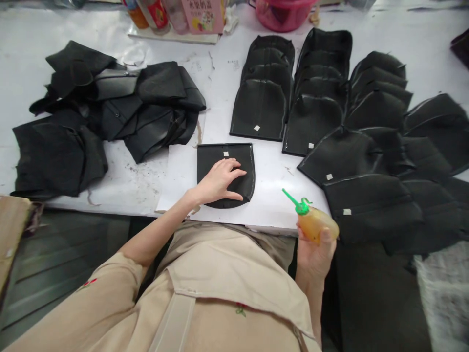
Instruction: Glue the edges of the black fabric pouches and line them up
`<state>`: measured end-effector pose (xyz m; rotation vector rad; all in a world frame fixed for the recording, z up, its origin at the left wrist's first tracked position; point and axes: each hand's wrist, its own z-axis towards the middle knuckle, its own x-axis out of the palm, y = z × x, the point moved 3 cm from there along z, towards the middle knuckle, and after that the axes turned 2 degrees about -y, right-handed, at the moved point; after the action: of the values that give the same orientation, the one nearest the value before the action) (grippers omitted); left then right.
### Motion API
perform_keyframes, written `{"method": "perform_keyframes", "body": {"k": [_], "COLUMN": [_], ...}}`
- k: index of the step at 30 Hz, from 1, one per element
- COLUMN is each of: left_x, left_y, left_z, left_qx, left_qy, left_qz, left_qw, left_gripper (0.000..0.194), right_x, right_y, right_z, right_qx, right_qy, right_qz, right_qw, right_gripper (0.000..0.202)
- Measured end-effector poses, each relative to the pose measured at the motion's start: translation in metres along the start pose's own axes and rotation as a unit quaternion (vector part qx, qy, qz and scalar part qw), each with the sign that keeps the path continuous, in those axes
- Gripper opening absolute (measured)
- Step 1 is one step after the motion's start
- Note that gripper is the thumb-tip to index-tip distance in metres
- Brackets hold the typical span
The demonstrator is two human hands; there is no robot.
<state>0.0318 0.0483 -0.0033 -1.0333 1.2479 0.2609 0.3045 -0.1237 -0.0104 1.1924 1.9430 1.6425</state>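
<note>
A black piece with a rounded lower end (244,156) lies on the white table before me, a small pale tag near its straight top edge. My left hand (222,182) rests on it with the fingers spread, holding nothing. My right hand (315,252), lower right by the table's front edge, is wrapped round a squeeze bottle (318,224) of amber liquid. The bottle's green nozzle points up and left. Overlapping rows of similar black pieces (318,117) spread to the right, some with pale tags.
At the left is a loose heap of black pieces (120,115). Bottles (156,14), a pink box (205,14) and a pink basin (282,14) stand at the back. A brown board (10,230) juts in at the left edge.
</note>
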Motion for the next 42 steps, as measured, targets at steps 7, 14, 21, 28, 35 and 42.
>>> {"method": "perform_keyframes", "body": {"k": [7, 14, 21, 28, 35, 42], "left_x": [0.017, 0.02, 0.021, 0.028, 0.027, 0.029], "left_y": [-0.012, -0.038, -0.044, -0.042, -0.042, -0.04], "left_z": [0.0, 0.007, 0.016, 0.015, 0.014, 0.012], "left_qx": [-0.044, -0.1, -0.095, -0.09, -0.1, -0.092], "left_qy": [-0.03, -0.063, -0.05, -0.064, -0.062, -0.074], "left_qz": [0.032, 0.092, 0.148, 0.143, 0.127, 0.114], "left_qw": [0.998, 0.989, 0.983, 0.984, 0.985, 0.986], "left_gripper": [0.067, 0.056, 0.054, 0.054, 0.053, 0.052], "right_x": [0.002, -0.009, -0.012, -0.01, -0.011, -0.009], "right_y": [-0.01, -0.009, -0.006, -0.017, -0.023, -0.019], "right_z": [-0.018, -0.028, -0.033, -0.031, -0.03, -0.037], "right_qx": [0.019, -0.057, -0.128, -0.153, -0.182, -0.248], "right_qy": [0.005, -0.012, -0.012, 0.007, 0.018, 0.024], "right_qz": [-0.065, -0.208, -0.252, -0.274, -0.293, -0.337], "right_qw": [0.998, 0.977, 0.959, 0.949, 0.938, 0.908], "right_gripper": [0.05, 0.062, 0.069, 0.07, 0.07, 0.07]}}
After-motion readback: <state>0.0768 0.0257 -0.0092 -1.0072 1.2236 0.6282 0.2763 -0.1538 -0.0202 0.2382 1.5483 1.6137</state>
